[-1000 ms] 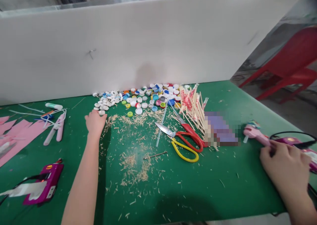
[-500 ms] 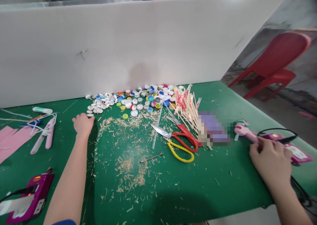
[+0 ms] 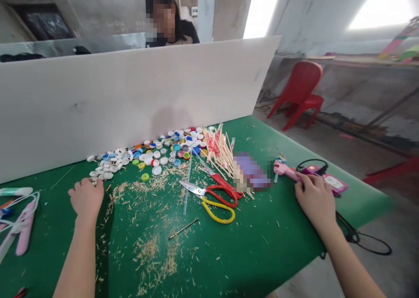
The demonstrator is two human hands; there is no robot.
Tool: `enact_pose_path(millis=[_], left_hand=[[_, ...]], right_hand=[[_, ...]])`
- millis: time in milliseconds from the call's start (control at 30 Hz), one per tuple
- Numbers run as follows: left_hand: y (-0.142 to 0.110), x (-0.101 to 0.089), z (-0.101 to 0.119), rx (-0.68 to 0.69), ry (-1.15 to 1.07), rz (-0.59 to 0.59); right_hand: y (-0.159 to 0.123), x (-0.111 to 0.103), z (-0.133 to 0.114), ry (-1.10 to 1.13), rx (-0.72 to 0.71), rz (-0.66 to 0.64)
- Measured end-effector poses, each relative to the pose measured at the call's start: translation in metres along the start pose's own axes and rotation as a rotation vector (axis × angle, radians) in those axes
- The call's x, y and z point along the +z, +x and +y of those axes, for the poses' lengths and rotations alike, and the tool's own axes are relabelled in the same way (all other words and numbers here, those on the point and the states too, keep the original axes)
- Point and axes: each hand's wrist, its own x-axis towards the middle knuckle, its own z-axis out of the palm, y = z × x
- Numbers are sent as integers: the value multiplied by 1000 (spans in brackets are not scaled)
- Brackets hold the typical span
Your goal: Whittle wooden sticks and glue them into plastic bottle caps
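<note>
My left hand (image 3: 87,198) rests palm down at the left end of a heap of bottle caps (image 3: 156,170). Its fingers curl inward beside the nearest white caps (image 3: 105,175); what lies under them is hidden. On the right, my right hand (image 3: 316,202) is closed over the handle end of a pink hot glue gun (image 3: 288,171), whose nozzle points left. Between the hands lie scissors (image 3: 218,205) with one red and one yellow handle, a clear glue stick (image 3: 187,186), a thin metal rod (image 3: 183,228) and wooden chopsticks (image 3: 222,151), some in red-printed wrappers.
Wood shavings (image 3: 147,250) litter the green table (image 3: 242,245). A white board (image 3: 131,97) stands along the back, with a person (image 3: 186,31) behind it. A second pink glue gun (image 3: 24,232) lies left, a magenta device (image 3: 337,183) right. Beyond stands a red chair (image 3: 303,88).
The camera has turned up and to the right, so the table things sit further left and the person shows more. Both hands stay by the same things.
</note>
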Motion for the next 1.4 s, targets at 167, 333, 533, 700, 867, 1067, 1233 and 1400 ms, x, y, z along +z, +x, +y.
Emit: enact_pose_path(millis=[167, 333, 533, 700, 867, 1067, 1233, 1400], left_hand=[[-22, -12, 45, 253, -134, 113], [-42, -39, 98, 365, -355, 297], [-61, -47, 132, 525, -458, 210], [-66, -32, 126, 554, -427, 156], [-60, -24, 95, 502, -426, 94], [-56, -40, 67, 308, -515, 120], [-63, -48, 72, 346, -609, 162], [-74, -48, 87, 517, -665, 153]], right_hand=[[1, 6, 4, 51, -11, -6], [5, 10, 3, 66, -12, -18], [16, 15, -7, 72, 0, -24], [28, 20, -9, 84, 18, -23], [31, 9, -21, 122, 64, 50], [5, -36, -73, 252, -139, 26], [-7, -59, -110, 244, -312, -105], [-1, -58, -136, 148, -357, -233]])
